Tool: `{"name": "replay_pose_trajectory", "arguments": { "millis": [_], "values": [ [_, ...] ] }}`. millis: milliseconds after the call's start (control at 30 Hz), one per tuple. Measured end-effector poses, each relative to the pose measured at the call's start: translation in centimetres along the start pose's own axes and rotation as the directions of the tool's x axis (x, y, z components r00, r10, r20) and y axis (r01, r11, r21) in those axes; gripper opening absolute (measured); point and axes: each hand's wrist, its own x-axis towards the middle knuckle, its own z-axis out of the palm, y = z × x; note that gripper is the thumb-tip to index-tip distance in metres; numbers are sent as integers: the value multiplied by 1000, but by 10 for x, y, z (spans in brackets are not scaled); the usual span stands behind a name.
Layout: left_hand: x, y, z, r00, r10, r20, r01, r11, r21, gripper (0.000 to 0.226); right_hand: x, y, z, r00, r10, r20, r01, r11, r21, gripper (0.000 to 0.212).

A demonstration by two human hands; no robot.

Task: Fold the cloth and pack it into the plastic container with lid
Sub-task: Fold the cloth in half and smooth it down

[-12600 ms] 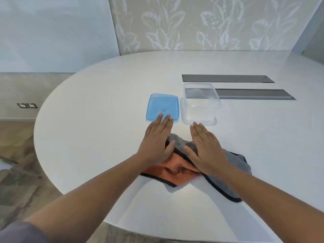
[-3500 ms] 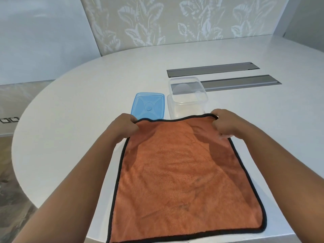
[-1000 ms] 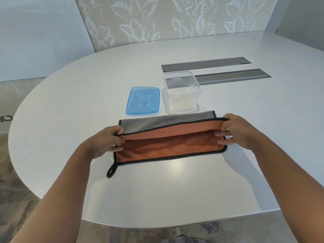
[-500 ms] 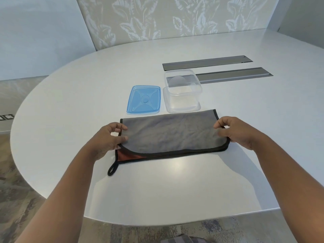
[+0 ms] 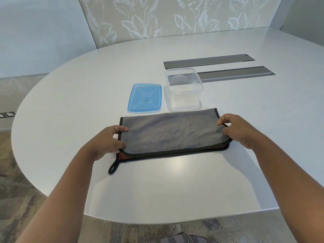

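While a grey cloth [image 5: 173, 132] lies folded in a long band on the white oval table [image 5: 70, 106], a person's left hand [image 5: 107, 142] pinches its left end between thumb and fingers, and the right hand [image 5: 240, 130] grips its right end the same way. An orange underside shows at the near left corner, beside a black hanging loop [image 5: 113, 168]. Just beyond the cloth stand the clear plastic container [image 5: 184, 92], open and upright, and its blue lid [image 5: 144, 98], lying flat to the container's left. Two grey panels [image 5: 228, 67] are set into the tabletop behind.
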Motion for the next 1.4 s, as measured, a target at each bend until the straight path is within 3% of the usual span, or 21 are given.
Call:
{"name": "replay_pose_trajectory", "arguments": {
  "millis": [333, 467, 533, 667, 800, 900, 967, 1033, 1167, 1267, 1400],
  "values": [
    [-3, 2, 3, 1000, -21, 12, 19, 991, 131, 66, -1, -2, 0, 993, 50, 103, -38, 992, -118, 30],
    [-2, 7, 7, 999, -32, 5, 29, 955, 296, 73, -2, -12, 9, 997, 22, 78, 15, 894, -448, 29],
    [-1, 13, 10, 999, -41, 15, 33, 938, 346, 74, -1, -19, 19, 996, -92, 8, 79, 804, -589, 26],
    [10, 17, 12, 999, -16, -29, 23, 967, 255, 55, 4, -34, 44, 942, -336, -3, 262, 742, -617, 40],
    [25, 15, 22, 965, 99, -243, -72, 990, 121, 41, 17, -31, 66, 944, -323, 63, 291, 728, -621, 60],
    [29, 17, 31, 928, 144, -344, -133, 990, 56, 10, 24, -16, 81, 951, -285, 115, 286, 680, -675, 67],
    [32, 15, 36, 910, 189, -370, -153, 980, 124, 21, 26, -9, 87, 954, -271, 128, 279, 646, -710, 70],
    [36, 8, 39, 900, 224, -374, -132, 958, 256, 13, 29, -7, 90, 955, -267, 129, 274, 627, -729, 71],
    [40, -8, 48, 869, 295, -398, -18, 822, 570, 40, 31, -7, 90, 955, -271, 118, 267, 618, -740, 71],
    [38, -16, 48, 851, 342, -399, 6, 754, 657, 39, 30, -6, 90, 957, -268, 114, 263, 622, -738, 72],
    [40, -10, 41, 883, 286, -372, 86, 681, 727, 37, 31, -6, 91, 955, -275, 110, 263, 619, -740, 71]
  ]
}}
